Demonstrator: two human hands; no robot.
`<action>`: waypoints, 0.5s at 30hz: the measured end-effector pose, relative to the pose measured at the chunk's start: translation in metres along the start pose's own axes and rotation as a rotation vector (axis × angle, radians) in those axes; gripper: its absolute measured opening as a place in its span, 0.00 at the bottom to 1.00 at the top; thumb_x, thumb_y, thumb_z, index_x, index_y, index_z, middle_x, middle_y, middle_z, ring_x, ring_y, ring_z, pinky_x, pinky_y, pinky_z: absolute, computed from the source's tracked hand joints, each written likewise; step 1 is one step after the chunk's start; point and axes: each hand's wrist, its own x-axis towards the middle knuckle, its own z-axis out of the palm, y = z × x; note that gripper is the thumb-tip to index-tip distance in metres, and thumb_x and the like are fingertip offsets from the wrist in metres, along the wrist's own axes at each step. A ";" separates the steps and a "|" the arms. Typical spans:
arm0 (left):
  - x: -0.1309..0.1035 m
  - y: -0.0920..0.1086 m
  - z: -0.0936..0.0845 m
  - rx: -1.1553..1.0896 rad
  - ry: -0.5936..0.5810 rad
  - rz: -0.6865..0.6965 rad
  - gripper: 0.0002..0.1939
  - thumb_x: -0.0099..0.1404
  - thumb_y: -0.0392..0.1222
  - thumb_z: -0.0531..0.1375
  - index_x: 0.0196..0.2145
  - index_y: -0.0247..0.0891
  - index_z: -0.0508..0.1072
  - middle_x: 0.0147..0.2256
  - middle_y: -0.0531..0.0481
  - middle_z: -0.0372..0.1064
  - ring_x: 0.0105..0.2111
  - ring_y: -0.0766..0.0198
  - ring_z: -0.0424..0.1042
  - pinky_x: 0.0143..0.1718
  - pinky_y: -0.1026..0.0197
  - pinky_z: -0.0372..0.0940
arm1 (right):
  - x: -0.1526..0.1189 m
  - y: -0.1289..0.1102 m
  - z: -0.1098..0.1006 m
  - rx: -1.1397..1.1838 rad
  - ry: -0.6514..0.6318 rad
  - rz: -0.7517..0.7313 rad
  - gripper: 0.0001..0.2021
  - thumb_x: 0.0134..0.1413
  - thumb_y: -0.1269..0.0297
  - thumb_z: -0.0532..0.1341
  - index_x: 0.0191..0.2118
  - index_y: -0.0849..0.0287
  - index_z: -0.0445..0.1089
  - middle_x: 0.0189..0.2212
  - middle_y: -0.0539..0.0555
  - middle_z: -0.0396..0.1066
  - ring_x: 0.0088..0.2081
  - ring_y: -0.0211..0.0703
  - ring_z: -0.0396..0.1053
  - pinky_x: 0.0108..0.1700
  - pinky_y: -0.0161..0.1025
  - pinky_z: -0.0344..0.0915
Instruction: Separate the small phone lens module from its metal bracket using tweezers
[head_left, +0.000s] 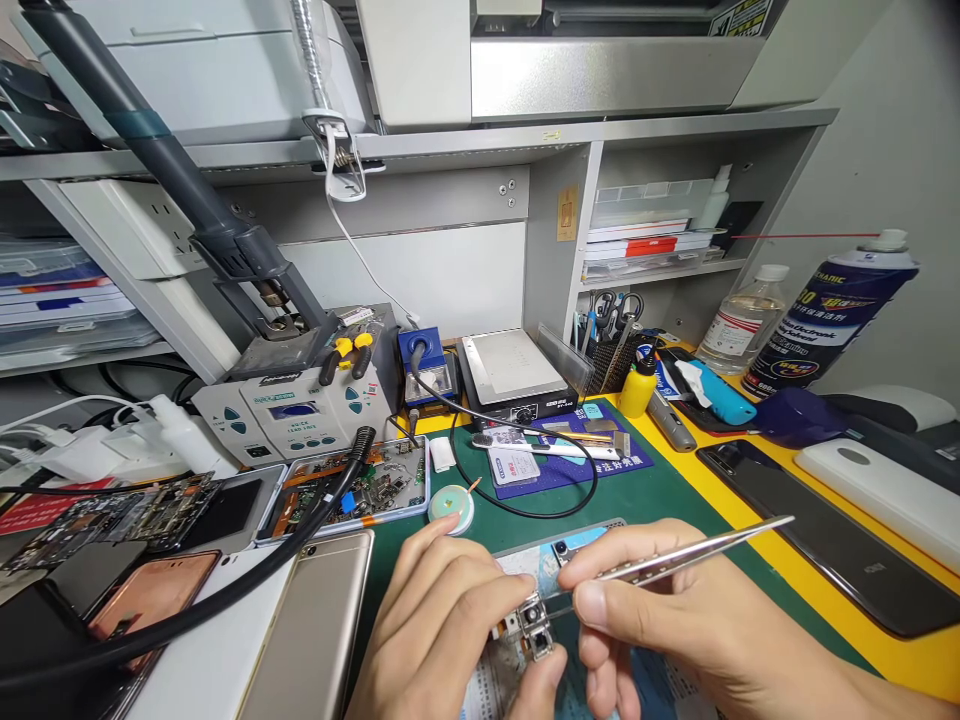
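Observation:
Between the fingers and thumb of my left hand (442, 630) is a small dual phone camera module (534, 625) with two square lens housings in metal frames. My right hand (660, 610) pinches a pair of metal tweezers (697, 558). Their tips meet the module's right side, and their back end points up to the right. Just beyond the hands, another small camera part (561, 550) lies on a printed blue and white sheet (517, 560). Below the hands, much of that sheet is covered.
A green mat (420, 560) covers the bench. To the left lie a gold phone back (311, 630), a parts tray (420, 500) and a thick black hose (300, 545). A round tin (452, 508) sits ahead. At right are a dark phone (832, 540) and a spray can (832, 310).

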 end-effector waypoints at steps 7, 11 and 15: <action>0.001 0.000 0.000 0.024 0.011 -0.001 0.16 0.58 0.31 0.66 0.45 0.36 0.71 0.33 0.49 0.73 0.35 0.59 0.74 0.52 0.46 0.70 | 0.002 0.002 -0.001 0.026 -0.005 0.014 0.14 0.52 0.59 0.75 0.36 0.65 0.77 0.23 0.51 0.77 0.24 0.39 0.77 0.27 0.33 0.73; 0.001 0.001 -0.001 0.016 0.016 -0.007 0.17 0.58 0.31 0.66 0.45 0.36 0.71 0.33 0.49 0.73 0.35 0.59 0.75 0.52 0.46 0.70 | 0.002 0.001 0.000 -0.012 0.008 -0.008 0.16 0.52 0.56 0.74 0.36 0.65 0.76 0.22 0.52 0.77 0.23 0.38 0.76 0.27 0.34 0.72; 0.000 0.000 -0.001 0.011 0.001 0.002 0.18 0.58 0.31 0.66 0.46 0.36 0.71 0.33 0.49 0.73 0.35 0.60 0.74 0.52 0.46 0.70 | 0.000 0.000 0.000 -0.025 0.011 0.009 0.16 0.52 0.56 0.74 0.36 0.65 0.76 0.22 0.53 0.77 0.23 0.38 0.76 0.27 0.34 0.72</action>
